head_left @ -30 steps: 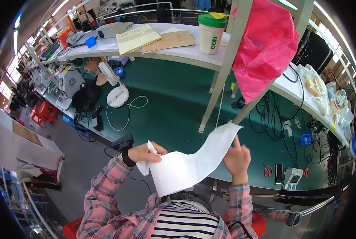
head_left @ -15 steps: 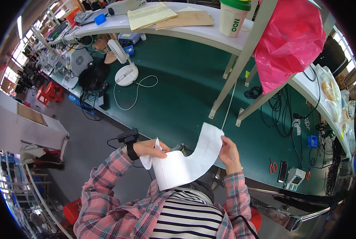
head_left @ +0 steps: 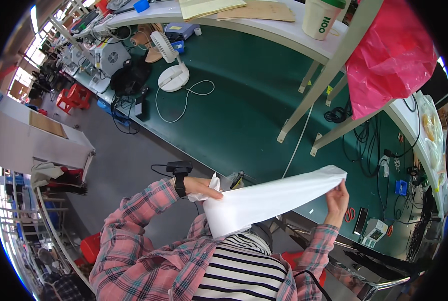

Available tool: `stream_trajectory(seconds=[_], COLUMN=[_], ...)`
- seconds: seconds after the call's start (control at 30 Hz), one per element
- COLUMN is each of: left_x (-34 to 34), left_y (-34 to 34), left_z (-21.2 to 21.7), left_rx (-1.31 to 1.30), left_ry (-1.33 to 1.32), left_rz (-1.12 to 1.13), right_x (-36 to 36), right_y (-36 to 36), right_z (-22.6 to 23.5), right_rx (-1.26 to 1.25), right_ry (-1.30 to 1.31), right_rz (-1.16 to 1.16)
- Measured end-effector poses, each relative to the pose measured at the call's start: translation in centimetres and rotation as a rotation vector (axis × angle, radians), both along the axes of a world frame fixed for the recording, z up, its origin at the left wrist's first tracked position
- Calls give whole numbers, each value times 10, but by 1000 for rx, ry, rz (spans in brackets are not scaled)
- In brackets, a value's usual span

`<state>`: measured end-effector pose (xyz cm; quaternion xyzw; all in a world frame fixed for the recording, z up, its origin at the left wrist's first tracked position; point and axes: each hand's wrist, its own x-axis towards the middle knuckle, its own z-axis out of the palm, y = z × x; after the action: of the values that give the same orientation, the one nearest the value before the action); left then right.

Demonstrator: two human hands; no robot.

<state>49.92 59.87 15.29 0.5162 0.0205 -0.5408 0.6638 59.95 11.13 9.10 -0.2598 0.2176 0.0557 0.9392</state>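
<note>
A long white cloth [head_left: 269, 199] is stretched between both hands in front of my chest. My left hand [head_left: 201, 188] grips its left end, which is bunched near my wrist, where a black watch sits. My right hand [head_left: 338, 196] pinches the far right end, held out above the green workbench [head_left: 234, 105]. Both sleeves are pink plaid.
A white desk fan [head_left: 171, 62] with a looped cord stands on the bench. A white shelf [head_left: 264, 25] on slanted legs carries a tub and flat cardboard. A red plastic bag [head_left: 389, 55] hangs at right. Cables, scissors and small devices lie at the right end.
The cloth was held up curling in front of me; now it is pulled out long and taut, my right hand having moved out to the right.
</note>
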Motion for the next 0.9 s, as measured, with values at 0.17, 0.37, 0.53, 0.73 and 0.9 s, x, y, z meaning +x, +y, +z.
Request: stream_trajectory(seconds=[0.17,0.37,0.53,0.73,0.9], left_x=[6,13,35,52,43], left_y=[-1,-14,-16,-27,-15], left_z=[-10,-24,-37,-53,-65], left_rx=[-33,-8,118,211,-9], left_ry=[-45,-258,-222,-22,-90], left_rz=[-164,-278,-378,-579,-563], right_x=[19,46,56,53,41], right_y=[-33,-96,-123,-145,-180], right_z=[10,36,55,48,32], right_rx=[22,-11,-69,-142,-157], right_ry=[-32,-59,-87,-60,15], right_rz=[-94,-163,-194,-198,-313])
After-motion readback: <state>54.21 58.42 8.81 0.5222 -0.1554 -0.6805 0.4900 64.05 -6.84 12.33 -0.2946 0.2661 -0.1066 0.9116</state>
